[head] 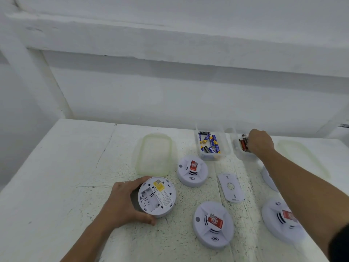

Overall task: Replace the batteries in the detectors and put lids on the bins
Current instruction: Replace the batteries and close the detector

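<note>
Bare workshop or utility room; exact kind unclear. Rough bench [47, 176] with cracked, flaking white paint. Whitewashed wall [170, 103] close behind it. Heavy painted beam [170, 40] across above, slanted post [28, 72] at left.

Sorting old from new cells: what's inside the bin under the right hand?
A few reddish and dark batteries show in the right bin; the right hand covers the rest.

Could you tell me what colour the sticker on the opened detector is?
The sticker is yellow; head view shows it best.
</note>
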Demonstrator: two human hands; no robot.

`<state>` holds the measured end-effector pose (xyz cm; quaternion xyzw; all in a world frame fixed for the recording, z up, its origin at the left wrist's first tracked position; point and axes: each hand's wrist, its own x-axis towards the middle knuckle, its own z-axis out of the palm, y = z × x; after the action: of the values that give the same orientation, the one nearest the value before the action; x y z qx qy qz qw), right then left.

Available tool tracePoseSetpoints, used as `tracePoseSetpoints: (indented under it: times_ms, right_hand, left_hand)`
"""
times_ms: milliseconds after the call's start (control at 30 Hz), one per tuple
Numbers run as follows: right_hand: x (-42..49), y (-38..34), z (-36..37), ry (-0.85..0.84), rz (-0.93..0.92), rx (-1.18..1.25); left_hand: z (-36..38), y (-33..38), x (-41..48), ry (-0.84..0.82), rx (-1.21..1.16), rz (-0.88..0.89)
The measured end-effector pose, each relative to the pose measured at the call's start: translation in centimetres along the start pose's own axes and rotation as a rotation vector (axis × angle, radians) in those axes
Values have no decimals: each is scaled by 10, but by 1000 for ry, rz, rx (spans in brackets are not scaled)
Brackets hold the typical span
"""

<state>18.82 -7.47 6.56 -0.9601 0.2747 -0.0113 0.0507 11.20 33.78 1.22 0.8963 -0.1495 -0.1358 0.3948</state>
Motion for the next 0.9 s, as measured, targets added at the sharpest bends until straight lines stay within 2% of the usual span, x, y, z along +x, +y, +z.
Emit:
tracePoseSetpoints:
  times_ms: [167, 333, 400, 467, 567, 667, 900]
  right_hand:
    - [2, -1, -1, 37, -25, -1]
    - [1, -33, -10, 184, -238, 167]
    - [-8, -55, -14, 99, -368, 274]
    - [-20, -77, -12, -58, -468, 270]
    - [-29, -100, 5, -249, -496, 39]
    - [-30, -108, 18, -240, -443, -82]
    - [-29, -109, 18, -218, -378, -37]
  left_hand:
    - [0, 0, 0, 2, -1, 1]
    - [0, 1, -1, 8, -9, 6]
    - [0, 0, 1, 6, -8, 5]
    - [0, -1, 1, 1, 9, 2]
    - [1, -3, 0, 2, 20, 6]
    - [1, -3, -1, 14, 13, 32]
    - [2, -7, -2, 17, 50, 46]
